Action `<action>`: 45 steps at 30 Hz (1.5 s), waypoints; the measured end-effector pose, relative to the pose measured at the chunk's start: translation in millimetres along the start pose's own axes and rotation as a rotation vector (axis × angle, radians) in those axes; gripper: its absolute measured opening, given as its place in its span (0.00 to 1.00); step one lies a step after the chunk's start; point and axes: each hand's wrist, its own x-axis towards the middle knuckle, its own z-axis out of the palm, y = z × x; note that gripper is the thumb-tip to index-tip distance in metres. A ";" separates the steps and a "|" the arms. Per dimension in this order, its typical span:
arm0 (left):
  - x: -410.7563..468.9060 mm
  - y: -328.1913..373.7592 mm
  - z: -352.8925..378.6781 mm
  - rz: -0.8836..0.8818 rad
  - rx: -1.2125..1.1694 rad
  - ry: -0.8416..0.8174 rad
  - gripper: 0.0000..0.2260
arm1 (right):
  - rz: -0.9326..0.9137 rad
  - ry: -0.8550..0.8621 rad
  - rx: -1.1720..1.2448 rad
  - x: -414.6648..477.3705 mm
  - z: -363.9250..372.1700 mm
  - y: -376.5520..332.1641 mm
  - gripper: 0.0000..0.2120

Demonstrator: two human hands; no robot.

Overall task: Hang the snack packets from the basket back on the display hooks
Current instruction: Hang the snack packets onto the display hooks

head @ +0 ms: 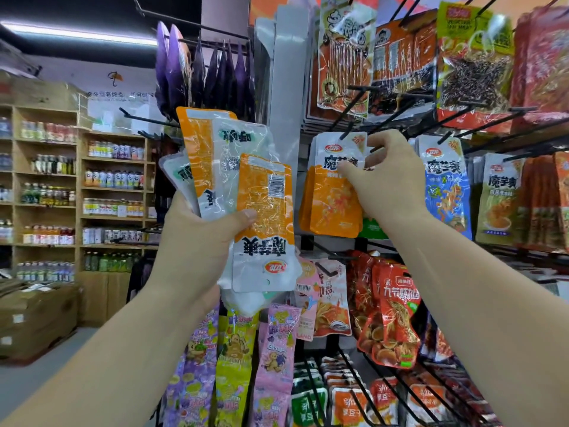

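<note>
Centrally, the left hand (197,238) grips several orange-and-white snack packets (264,204); the right hand (385,177) touches a hung packet (332,195) under its hook (346,134), its grip unclear.

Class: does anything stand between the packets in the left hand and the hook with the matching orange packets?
No object fills the gap. The packets in the left hand face the hook across open space; only the right hand, gripping the hung packets, sits beside the hook's tip.
</note>
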 end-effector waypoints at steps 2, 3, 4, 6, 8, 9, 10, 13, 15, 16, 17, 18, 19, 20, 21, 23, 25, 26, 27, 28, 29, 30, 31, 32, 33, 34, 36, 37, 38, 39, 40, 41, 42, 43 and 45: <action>-3.9 -4.7 -6.1 -0.005 -0.030 -0.044 0.14 | -0.067 0.040 0.002 -10.2 -5.3 3.2 0.26; -4.4 0.8 -3.3 0.015 -0.051 -0.050 0.10 | -0.095 0.067 -0.004 -15.4 -8.1 5.2 0.29; -1.7 8.4 2.7 0.056 -0.065 -0.064 0.06 | -0.135 0.092 -0.013 -20.8 -10.7 6.6 0.30; 2.2 23.8 12.9 0.157 -0.112 -0.070 0.21 | -0.296 0.113 -0.006 -31.9 -16.3 4.3 0.27; -2.1 31.4 19.3 0.215 -0.137 -0.079 0.22 | -0.517 -0.005 0.026 -43.7 -20.5 -4.8 0.23; -2.6 31.7 21.5 0.218 -0.159 -0.089 0.22 | -0.632 -0.119 0.012 -49.6 -21.0 -9.7 0.23; -5.9 34.5 25.0 0.211 -0.183 -0.090 0.23 | -0.747 -0.242 -0.035 -53.9 -20.4 -13.9 0.25; -5.9 35.7 27.9 0.210 -0.241 -0.126 0.26 | -0.954 -0.456 -0.217 -56.7 -15.2 -16.9 0.32; -5.0 37.3 28.6 0.214 -0.247 -0.135 0.25 | -0.998 -0.466 -0.272 -55.2 -12.9 -16.0 0.32; -4.5 37.3 28.6 0.212 -0.246 -0.133 0.24 | -1.026 -0.461 -0.295 -54.9 -12.0 -15.2 0.31; -2.5 36.0 28.1 0.205 -0.242 -0.132 0.24 | -1.056 -0.456 -0.319 -54.8 -11.5 -14.5 0.30; -2.0 35.4 27.9 0.195 -0.240 -0.138 0.23 | -1.086 -0.448 -0.339 -54.8 -11.1 -13.5 0.28; -1.1 34.5 27.7 0.187 -0.237 -0.145 0.23 | -1.114 -0.437 -0.355 -54.9 -10.8 -12.3 0.25; -1.2 34.1 27.8 0.179 -0.238 -0.153 0.22 | -1.136 -0.427 -0.368 -54.8 -10.8 -10.9 0.23; -0.1 32.6 27.5 0.177 -0.242 -0.159 0.21 | -1.154 -0.425 -0.377 -55.0 -11.0 -9.7 0.22; 0.8 30.5 27.2 0.171 -0.259 -0.165 0.18 | -1.184 -0.430 -0.381 -56.2 -11.2 -8.1 0.20; 1.6 28.8 27.1 0.156 -0.280 -0.168 0.16 | -1.201 -0.436 -0.362 -57.7 -10.7 -7.1 0.17; 1.7 28.4 26.9 0.150 -0.285 -0.160 0.16 | -1.200 -0.441 -0.349 -58.2 -10.3 -6.4 0.15; 1.8 28.0 27.2 0.148 -0.285 -0.157 0.15 | -1.199 -0.441 -0.339 -58.8 -10.6 -5.8 0.14; 1.8 27.7 27.4 0.149 -0.282 -0.159 0.15 | -1.201 -0.436 -0.331 -59.1 -10.9 -4.5 0.13; 2.0 27.5 28.0 0.152 -0.279 -0.160 0.16 | -1.208 -0.425 -0.328 -59.2 -11.4 -3.1 0.13; 1.7 27.7 28.7 0.155 -0.275 -0.156 0.17 | -1.216 -0.415 -0.328 -58.9 -12.5 -1.7 0.12; 2.5 27.7 29.0 0.161 -0.268 -0.147 0.17 | -1.220 -0.405 -0.330 -58.4 -13.2 -0.5 0.13; 3.4 28.1 29.0 0.171 -0.256 -0.135 0.17 | -1.214 -0.393 -0.327 -57.7 -13.7 0.5 0.14; 4.7 28.2 28.8 0.181 -0.240 -0.120 0.18 | -1.191 -0.379 -0.311 -57.0 -14.4 1.0 0.14; 6.4 28.3 28.1 0.189 -0.218 -0.102 0.17 | -1.149 -0.362 -0.275 -56.6 -15.5 1.0 0.13; 9.6 27.8 26.6 0.205 -0.168 -0.068 0.17 | -0.988 -0.330 -0.161 -57.0 -20.6 -2.0 0.10; 10.5 27.5 26.5 0.217 -0.149 -0.061 0.17 | -0.860 -0.315 -0.094 -57.3 -24.0 -4.6 0.09; 11.2 27.3 26.6 0.227 -0.138 -0.059 0.18 | -0.713 -0.304 -0.020 -57.4 -26.8 -7.6 0.09; 11.6 27.3 27.3 0.234 -0.131 -0.058 0.19 | -0.562 -0.283 0.059 -56.1 -29.2 -10.9 0.08; 11.5 27.2 28.4 0.240 -0.125 -0.059 0.20 | -0.414 -0.243 0.127 -52.4 -29.6 -13.6 0.07; 11.9 26.9 29.4 0.246 -0.119 -0.062 0.20 | -0.271 -0.195 0.180 -46.1 -27.9 -15.2 0.07; 12.1 26.5 30.6 0.252 -0.114 -0.067 0.21 | -0.140 -0.152 0.229 -39.0 -25.6 -16.7 0.11; 12.1 26.2 32.3 0.257 -0.111 -0.072 0.21 | -0.020 -0.116 0.287 -31.5 -23.2 -17.6 0.16; 12.5 25.7 35.5 0.262 -0.109 -0.082 0.22 | 0.145 -0.086 0.396 -19.9 -19.4 -19.1 0.22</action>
